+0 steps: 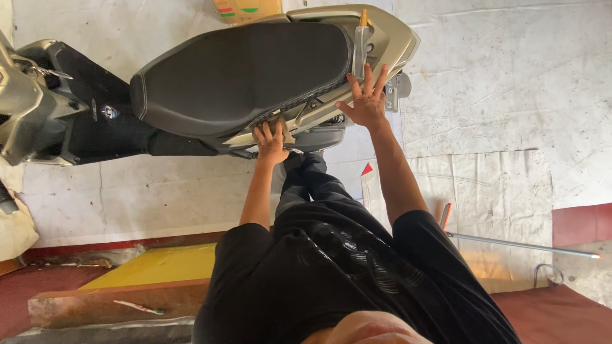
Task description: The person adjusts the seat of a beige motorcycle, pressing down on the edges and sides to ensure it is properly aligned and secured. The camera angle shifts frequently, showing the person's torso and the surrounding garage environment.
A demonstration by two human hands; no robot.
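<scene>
Head view, looking down the person's own dark-clothed body toward a scooter (191, 83) parked crosswise on a pale, scuffed floor (497, 83). From left to right: the scooter's silver front fairing (19, 102) lies at the far left edge, followed by the dark footwell and then the broad black seat (236, 70), which fills the middle of the frame. Below the seat, at lower left, a yellow board (159, 264) and a rusty brown edge (115, 302) lie on the floor, with a small toothbrush-like item (140, 308) resting on that edge.

The left hand (271, 141) sits just under the seat's lower rim, its grip closed on a small tan cloth (278, 125) pressed against the champagne-coloured side panel (319, 108). The cloth is thus at the scooter's flank, between seat and panel trim, touching both the hand and the bodywork.

Further right, the right hand (364, 102) rests flat on the rear of the side panel with fingers spread wide, its grip open and holding nothing. Its fingertips reach toward the silver grab rail (361, 44) at the tail of the seat.

At the right, a thin metal rod (519, 244) with a red tip lies on the floor beside a red-edged strip (444, 215), well apart from both hands.
</scene>
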